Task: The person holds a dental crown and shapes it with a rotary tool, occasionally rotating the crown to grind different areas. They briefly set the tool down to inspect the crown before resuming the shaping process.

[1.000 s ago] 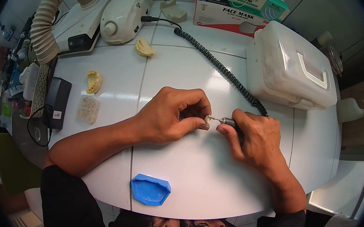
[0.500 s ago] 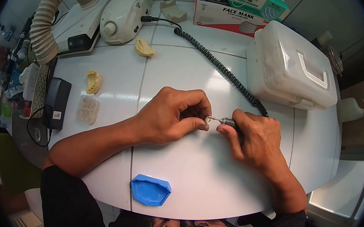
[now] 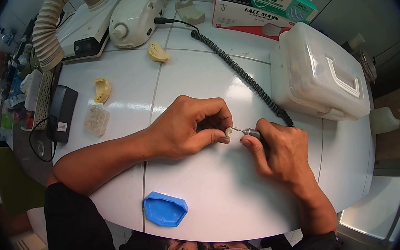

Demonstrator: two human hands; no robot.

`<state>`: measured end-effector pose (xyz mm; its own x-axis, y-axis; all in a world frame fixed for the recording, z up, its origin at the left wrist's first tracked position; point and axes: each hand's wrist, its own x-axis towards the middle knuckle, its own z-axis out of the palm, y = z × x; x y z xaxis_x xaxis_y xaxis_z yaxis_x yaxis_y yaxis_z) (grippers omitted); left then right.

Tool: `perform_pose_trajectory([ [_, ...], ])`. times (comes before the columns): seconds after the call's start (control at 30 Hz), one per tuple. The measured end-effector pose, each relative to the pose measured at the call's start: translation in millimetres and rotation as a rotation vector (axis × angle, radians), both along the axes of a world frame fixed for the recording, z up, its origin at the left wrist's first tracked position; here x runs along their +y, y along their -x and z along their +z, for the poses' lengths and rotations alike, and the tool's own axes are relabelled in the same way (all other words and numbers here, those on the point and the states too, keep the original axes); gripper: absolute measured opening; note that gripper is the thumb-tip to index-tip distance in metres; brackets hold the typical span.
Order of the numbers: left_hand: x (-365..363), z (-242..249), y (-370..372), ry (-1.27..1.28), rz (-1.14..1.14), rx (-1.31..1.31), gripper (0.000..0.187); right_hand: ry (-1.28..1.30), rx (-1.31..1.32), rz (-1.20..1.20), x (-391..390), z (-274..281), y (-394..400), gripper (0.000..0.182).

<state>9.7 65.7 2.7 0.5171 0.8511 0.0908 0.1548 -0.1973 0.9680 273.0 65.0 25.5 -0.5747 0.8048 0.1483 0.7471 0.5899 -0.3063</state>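
Observation:
Between the thumb and fingers of my left hand [image 3: 192,126] is a small pale curved dental piece [image 3: 228,133], mostly hidden by the fingertips. My right hand [image 3: 282,150] is wrapped round a dark rotary handpiece [image 3: 253,133]. Its thin metal bur [image 3: 237,129] points left and meets the edge of the pale piece, or lies very close to it. A black coiled cord [image 3: 243,71] runs from behind my right hand up to a white control unit [image 3: 135,20] at the back of the table.
Yellowish dental casts [image 3: 102,90] [image 3: 158,52] and a small clear box [image 3: 97,120] lie on the left. A blue mold [image 3: 165,209] sits near the front edge. Further back stand a ribbed suction hose [image 3: 50,28], a face mask box [image 3: 264,10] and a lidded plastic case [image 3: 320,71].
The handpiece and my right hand have shifted very slightly, with the bur at a slightly different angle against the pale piece. My left hand stays nearly still.

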Motion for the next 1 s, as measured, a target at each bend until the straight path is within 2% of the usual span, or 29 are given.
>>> perform_pose_trajectory([
  [1.0, 0.2, -0.4, 0.5, -0.015, 0.007, 0.037, 0.012, -0.002, -0.033, 0.025, -0.1, 1.2, 0.7, 0.049],
])
